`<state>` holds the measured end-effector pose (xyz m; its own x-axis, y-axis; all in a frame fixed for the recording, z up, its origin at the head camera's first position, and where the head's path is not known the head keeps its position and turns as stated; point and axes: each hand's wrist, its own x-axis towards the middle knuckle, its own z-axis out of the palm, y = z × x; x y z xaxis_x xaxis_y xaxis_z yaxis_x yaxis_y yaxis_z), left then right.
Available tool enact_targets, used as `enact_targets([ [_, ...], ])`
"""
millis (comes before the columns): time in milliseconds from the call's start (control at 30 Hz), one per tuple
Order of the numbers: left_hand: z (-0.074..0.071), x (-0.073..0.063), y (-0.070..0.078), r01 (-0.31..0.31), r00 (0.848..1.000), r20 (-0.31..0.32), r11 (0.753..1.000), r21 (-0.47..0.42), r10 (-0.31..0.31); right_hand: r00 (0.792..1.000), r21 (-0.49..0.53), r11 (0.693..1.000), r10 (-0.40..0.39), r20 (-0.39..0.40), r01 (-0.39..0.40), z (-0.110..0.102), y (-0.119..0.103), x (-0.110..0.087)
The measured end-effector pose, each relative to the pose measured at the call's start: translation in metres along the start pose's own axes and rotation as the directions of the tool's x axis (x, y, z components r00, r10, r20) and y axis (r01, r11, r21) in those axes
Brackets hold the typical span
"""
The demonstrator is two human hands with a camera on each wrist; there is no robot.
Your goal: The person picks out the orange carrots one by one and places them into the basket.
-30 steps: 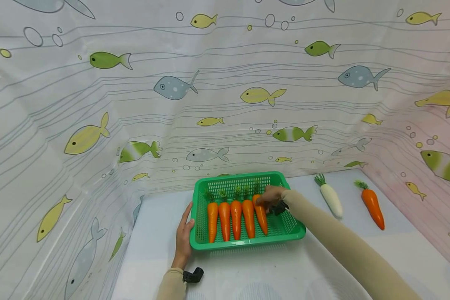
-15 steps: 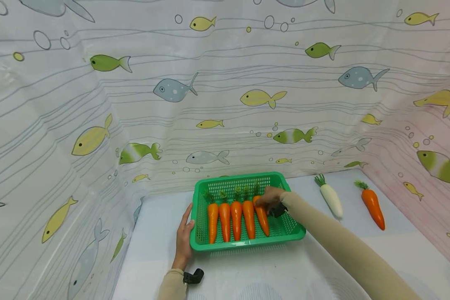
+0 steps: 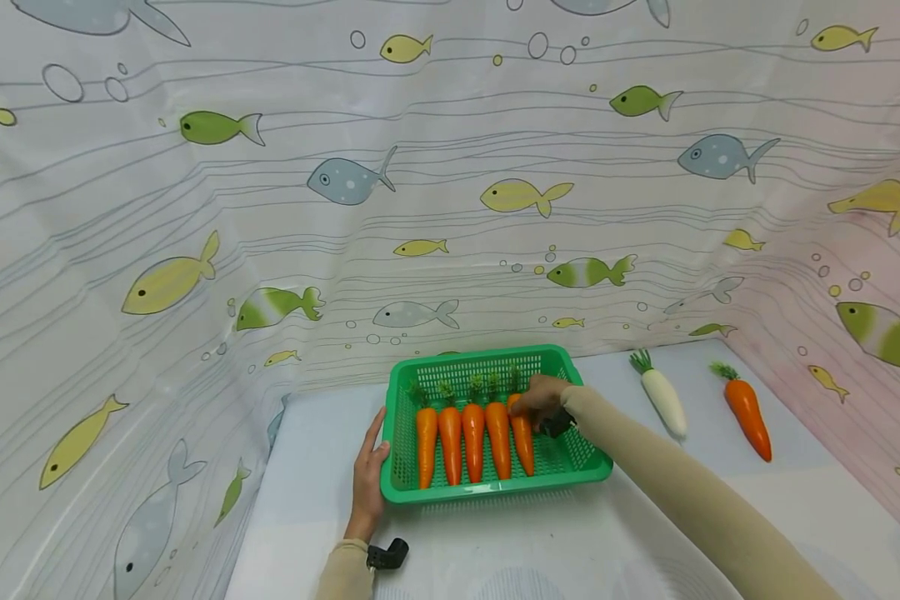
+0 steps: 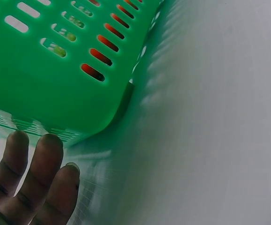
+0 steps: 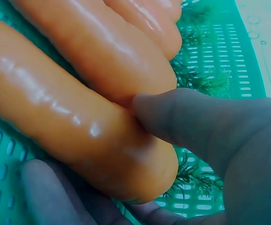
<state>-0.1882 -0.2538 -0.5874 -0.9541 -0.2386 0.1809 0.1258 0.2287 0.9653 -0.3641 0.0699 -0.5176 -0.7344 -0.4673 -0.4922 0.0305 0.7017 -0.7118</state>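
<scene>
A green plastic basket (image 3: 495, 490) stands on the table with several orange carrots (image 3: 473, 442) lying side by side in it, leafy tops toward the back. My right hand (image 3: 543, 396) reaches in over the right side and grips the rightmost carrot (image 3: 523, 446) near its thick end. In the right wrist view the thumb lies on one side of that carrot (image 5: 74, 122) and the fingers curl under the other. My left hand (image 3: 367, 483) rests against the basket's left side, its fingers extended; in the left wrist view the fingertips (image 4: 48, 145) are right at the basket wall (image 4: 41, 89).
To the right of the basket lie a white radish (image 3: 663, 402) with green leaves and another carrot (image 3: 747, 417), both on the white table (image 3: 307, 467). A fish-patterned curtain (image 3: 450, 275) encloses the back and both sides.
The rightmost carrot has swung slightly, its tip now a little further left and nearer its neighbour. My right hand keeps its grip, and my left hand stays at the basket's side.
</scene>
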Motion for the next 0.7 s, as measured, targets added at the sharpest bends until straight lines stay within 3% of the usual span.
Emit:
enact_targets([
  [467, -0.0036, -0.0004, 0.0008, 0.004, 1.0, 0.014, 1.0, -0.004, -0.004, 0.999, -0.038, 0.999, -0.035, 0.019, 0.036, -0.0034, -0.0032, -0.0053],
  [567, -0.0029, -0.0008, -0.0003, 0.011, 1.0, 0.018, 1.0, -0.013, -0.011, 0.999, -0.04, 0.999, -0.017, -0.028, 0.016, -0.0027, -0.0043, -0.0045],
  [700, -0.0018, -0.0023, -0.0013, 0.017, 1.0, 0.021, 1.0, -0.016, -0.017, 0.989, -0.098, 0.995, 0.002, -0.147, -0.016, -0.0055, -0.0028, 0.0042],
])
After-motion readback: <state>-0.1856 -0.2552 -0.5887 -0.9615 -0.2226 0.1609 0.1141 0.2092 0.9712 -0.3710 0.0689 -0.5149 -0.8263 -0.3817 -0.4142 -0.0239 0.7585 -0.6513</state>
